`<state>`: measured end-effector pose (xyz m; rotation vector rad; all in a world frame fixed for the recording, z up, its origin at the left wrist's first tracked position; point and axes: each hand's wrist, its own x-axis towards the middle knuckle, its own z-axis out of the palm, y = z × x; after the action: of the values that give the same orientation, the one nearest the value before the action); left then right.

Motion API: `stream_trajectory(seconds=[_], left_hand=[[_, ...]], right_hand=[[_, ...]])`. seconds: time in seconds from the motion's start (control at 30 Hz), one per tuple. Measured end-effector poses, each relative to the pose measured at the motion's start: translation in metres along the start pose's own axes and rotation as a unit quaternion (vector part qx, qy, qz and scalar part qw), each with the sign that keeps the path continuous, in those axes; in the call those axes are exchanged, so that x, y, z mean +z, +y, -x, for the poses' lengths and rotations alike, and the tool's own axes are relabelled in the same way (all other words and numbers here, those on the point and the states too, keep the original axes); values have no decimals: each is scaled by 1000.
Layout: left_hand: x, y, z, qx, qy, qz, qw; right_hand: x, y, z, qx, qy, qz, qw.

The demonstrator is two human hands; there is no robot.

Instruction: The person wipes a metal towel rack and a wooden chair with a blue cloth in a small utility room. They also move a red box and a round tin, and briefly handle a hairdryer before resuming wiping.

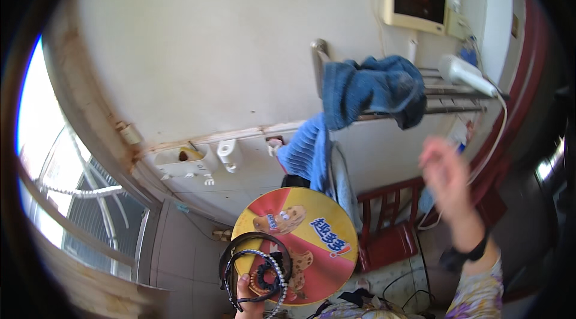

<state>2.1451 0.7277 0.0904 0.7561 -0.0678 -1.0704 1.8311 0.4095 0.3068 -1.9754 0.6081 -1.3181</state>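
Observation:
At the bottom of the head view, my left hand (248, 302) holds headbands, its thumb on top. One is a plain black headband (227, 247); another is studded with pearl-like beads (284, 280). A black scrunchie (265, 269) and a brownish coiled hair tie (255, 284) sit within their loops. Directly behind them is a round yellow and red tin or lid (324, 211) printed with cartoon cookies and writing. Whether my left fingers also grip it is hidden. My right hand (445, 175), blurred and raised at the right, wears a black wristband; its fingers look partly curled, and no object shows in it.
Blue jeans-like cloth (373, 89) and a white hair dryer (468, 76) rest on a metal wall rack (454, 110). A blue towel (306, 152) hangs below. Beyond the disc stands a red wooden chair (389, 242). A white holder (184, 164) is on the wall, left.

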Motion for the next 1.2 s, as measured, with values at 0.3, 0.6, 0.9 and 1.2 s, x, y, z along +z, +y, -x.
stream_trajectory(seconds=[0.3, 0.6, 0.9, 1.2], left_hand=[[59, -62, -89, -250, -162, -142, 944], [153, -227, 43, -449, -358, -239, 783], [161, -344, 235, -554, -445, -299, 637], [142, -391, 346, -637, -532, -311, 463]], right_hand=[[137, 63, 266, 415, 34, -439, 796], [56, -65, 428, 429, 247, -423, 759], [-29, -185, 631, 369, 506, -324, 709], [-12, -321, 761, 143, 749, -226, 606]])
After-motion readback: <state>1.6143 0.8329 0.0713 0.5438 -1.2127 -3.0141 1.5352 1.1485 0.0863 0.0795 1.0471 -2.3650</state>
